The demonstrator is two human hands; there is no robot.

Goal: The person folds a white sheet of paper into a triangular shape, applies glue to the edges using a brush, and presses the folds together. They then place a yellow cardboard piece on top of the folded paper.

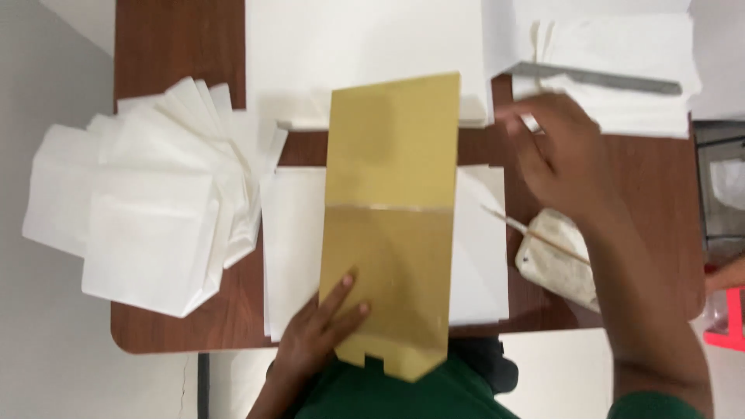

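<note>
The gold card sheet [392,221] lies lengthwise across the middle of the brown table [178,46], creased across its middle, its notched near end hanging past the table's near edge over my green top [403,396]. My left hand [322,326] presses flat on its near left corner, fingers spread and holding nothing closed. Under it lies a white sheet [291,248] that shows on both sides and reaches almost to the near edge. My right hand [555,155] hovers over the table just right of the gold sheet's far half, fingers loosely bent; something small and pale shows at the fingertips, but I cannot tell whether I grip it. Beneath my right forearm a thin wooden stick [512,225] rests across a pale, smeared dish [551,268] near the right edge. At the far right corner a metal ruler [597,79] lies on a pile of white paper [628,46], which spills over the right edge. A fan of folded white paper bags [147,209] crowds the left edge, some hanging off it. A larger white sheet [365,46] covers the far middle. Bare wood shows at the far left corner, in a strip between the bags and the white sheet, and around the dish on the right.
</note>
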